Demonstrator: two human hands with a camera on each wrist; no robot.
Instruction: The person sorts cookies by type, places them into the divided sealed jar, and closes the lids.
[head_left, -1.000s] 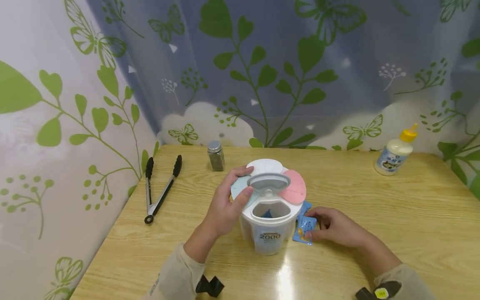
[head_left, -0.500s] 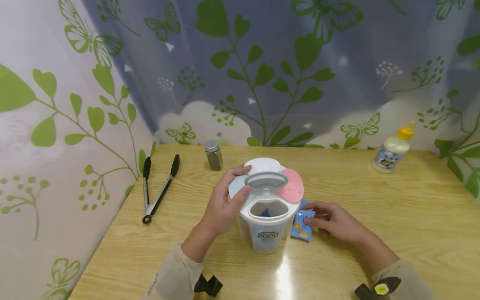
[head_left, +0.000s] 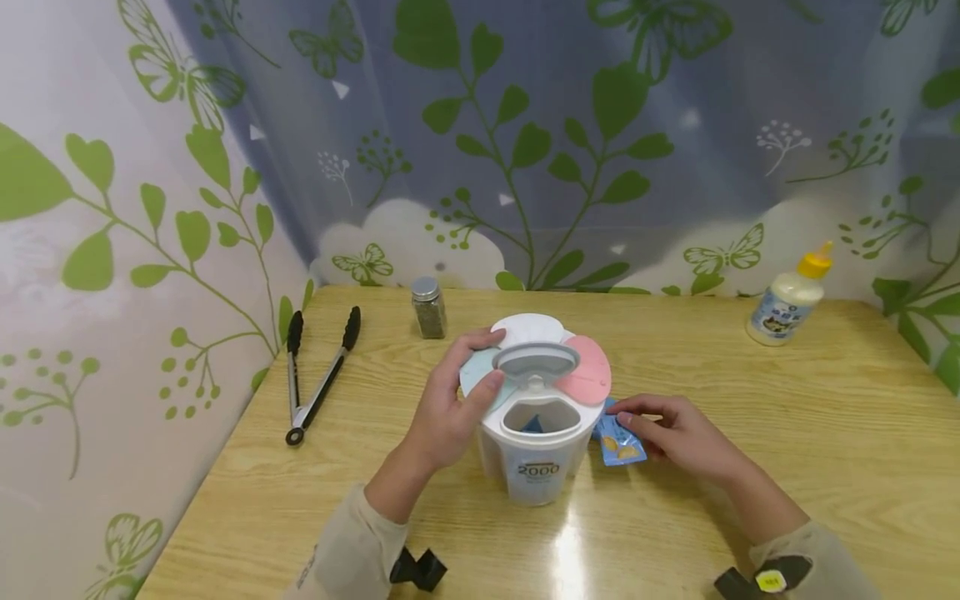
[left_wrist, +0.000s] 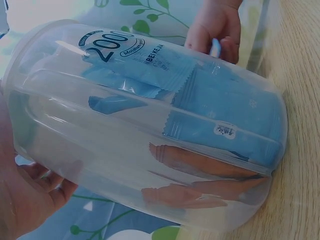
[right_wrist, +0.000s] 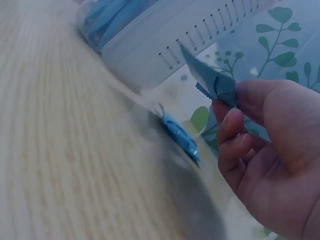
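A clear storage canister (head_left: 538, 475) with a white, pink and pale blue petal lid stands on the table, its front flap (head_left: 537, 362) raised. My left hand (head_left: 450, 408) grips the lid from the left, thumb on top. Through the canister wall in the left wrist view show blue packets (left_wrist: 230, 115) and orange-brown ones (left_wrist: 200, 165). To the right of the canister my right hand (head_left: 682, 437) pinches a small blue snack packet (head_left: 621, 442) between thumb and fingers, lifted above the table. A second blue packet (right_wrist: 180, 136) lies on the table below it.
Black-tipped tongs (head_left: 318, 383) lie spread at the left. Behind the canister stands a small spice jar (head_left: 429, 308) with a silver cap. A bottle with a yellow nozzle cap (head_left: 787, 300) is at the back right. Patterned curtain (head_left: 555, 167) hangs along the table's back edge.
My right hand has picked up one blue packet from beside the canister, raising it slightly and tilting it. My left hand keeps its grip on the lid.
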